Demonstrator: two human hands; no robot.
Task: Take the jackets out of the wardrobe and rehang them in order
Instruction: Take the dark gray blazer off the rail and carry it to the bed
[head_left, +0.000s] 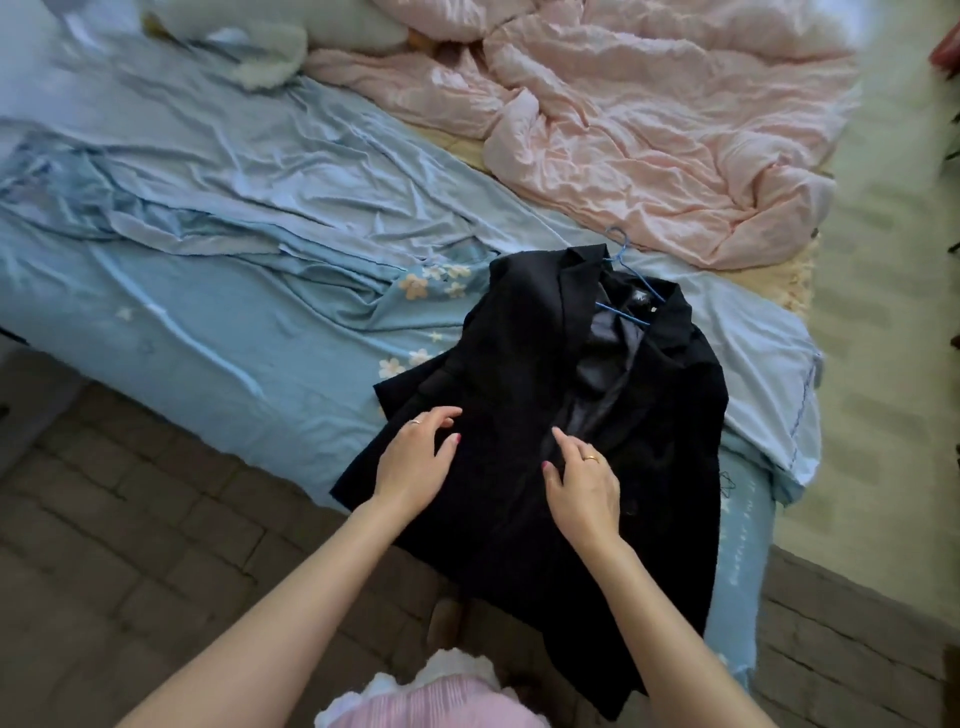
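A black jacket (524, 364) lies face up on the near corner of the bed, its hem hanging over the edge toward the floor. A blue hanger (626, 291) is still inside its collar, the hook pointing toward the pink quilt. My left hand (415, 462) lies on the jacket's left front panel with fingers spread and relaxed. My right hand (582, 483) hovers or rests just right of it, near the grey lining at the front opening, fingers loosely extended. Neither hand grips the cloth.
The bed carries a light blue sheet (234, 332) with flower print and a crumpled pink quilt (649, 130) at the back right. A white plush toy (270, 47) lies at the far edge. Dark brick-pattern floor (104, 519) runs along the near side.
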